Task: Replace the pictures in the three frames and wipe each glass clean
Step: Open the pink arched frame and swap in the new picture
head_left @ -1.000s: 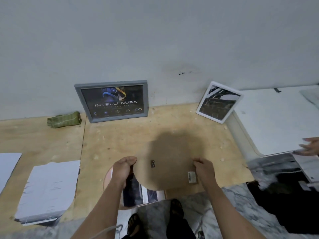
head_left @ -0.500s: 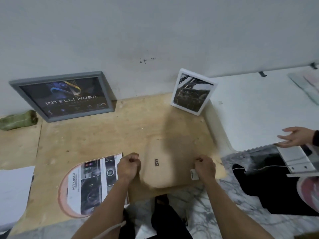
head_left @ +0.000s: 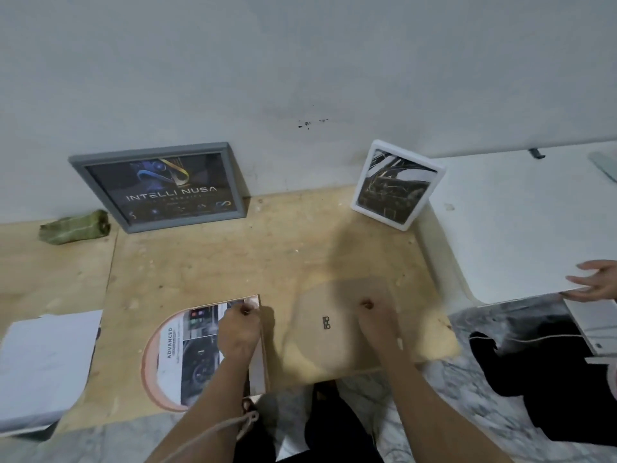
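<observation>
**Three frames on the plywood floor sheet, one opened**

Grey frame (head_left: 160, 187): leans against the wall, upright on its long edge. Contains a dark print reading "INTELLI NUSA".

White frame (head_left: 397, 185): leans against the wall to the right of the grey one, well apart from it, tilted. Contains a dark picture with pale lines; its subject cannot be made out.

Arched frame (head_left: 152, 359): pinkish, lies flat on the plywood (head_left: 207, 262) near the front edge. Contains a printed sheet (head_left: 190, 349) with the word "ADVANCED" and photo panels, face up inside the rim.

Backing board (head_left: 320, 332): tan, arched, with a small metal hanger near its middle. Lies just right of the arched frame, apart from it; it looks flat on the plywood, but contact cannot be confirmed.

Left hand (head_left: 238, 332): over the right side of the arched frame, fingers curled at the sheet's top corner; whether it pinches the sheet or the rim cannot be told.

Right hand (head_left: 377, 324): on the backing board, fingers bent against its surface; the grip cannot be told.

Green cloth (head_left: 75, 227): rolled, on the floor left of the grey frame, beside the wall.

White papers (head_left: 43, 369): stacked at the left edge.

White panel (head_left: 521, 222): at the right, with another person's hand (head_left: 596, 280) on its near edge.
</observation>
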Available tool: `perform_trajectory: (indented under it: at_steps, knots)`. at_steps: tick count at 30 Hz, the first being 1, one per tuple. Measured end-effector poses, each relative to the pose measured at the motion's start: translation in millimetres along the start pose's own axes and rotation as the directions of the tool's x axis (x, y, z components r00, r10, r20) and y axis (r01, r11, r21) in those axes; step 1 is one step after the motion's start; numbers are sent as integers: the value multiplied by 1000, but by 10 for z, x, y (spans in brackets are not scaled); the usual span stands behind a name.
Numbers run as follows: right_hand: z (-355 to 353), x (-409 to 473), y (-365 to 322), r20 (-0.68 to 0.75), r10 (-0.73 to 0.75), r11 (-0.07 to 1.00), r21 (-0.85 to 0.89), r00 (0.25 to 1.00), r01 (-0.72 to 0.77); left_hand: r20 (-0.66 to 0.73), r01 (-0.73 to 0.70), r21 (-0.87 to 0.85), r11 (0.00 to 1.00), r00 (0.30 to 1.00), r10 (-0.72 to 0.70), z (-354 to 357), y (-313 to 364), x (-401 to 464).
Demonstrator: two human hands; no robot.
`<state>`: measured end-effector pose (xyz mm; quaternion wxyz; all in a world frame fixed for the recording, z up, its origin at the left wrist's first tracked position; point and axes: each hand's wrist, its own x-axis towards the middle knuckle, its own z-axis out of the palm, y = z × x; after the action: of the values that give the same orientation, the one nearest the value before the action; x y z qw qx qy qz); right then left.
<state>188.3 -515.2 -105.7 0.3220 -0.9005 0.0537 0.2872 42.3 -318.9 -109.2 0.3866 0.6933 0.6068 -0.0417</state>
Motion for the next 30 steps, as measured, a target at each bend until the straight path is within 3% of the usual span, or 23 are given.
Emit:
perform_trajectory:
  at_steps: [4,9,16,23,29,30]
  knots:
    - [641,-503,-316,207,-96,995,35,974,90,-67,56,29,998,996,-54,-538,-416,124]
    - [1204,-953,-477,420,-256,935,-123,871,334,-153,101,97,990,985,-85,-1085,-969,177]
    - [1679,-1347,-482,348,-197,930,-229,917,286,-4,69,219,973,998,-70,-1323,-1366,228]
    - [1565,-1240,-510,309,-177,945,-213,935,249,-13,98,-4,995,995,-98,-1302,-1228,293]
    - [1558,-1289,-453,326,-189,938,-219,926,269,-17,78,-30,996,997,-79,-1374,-1326,311]
    - [1528,-1331,-427,368,-175,911,-292,913,292,10,134,-45,990,991,-134,-1332,-1481,244]
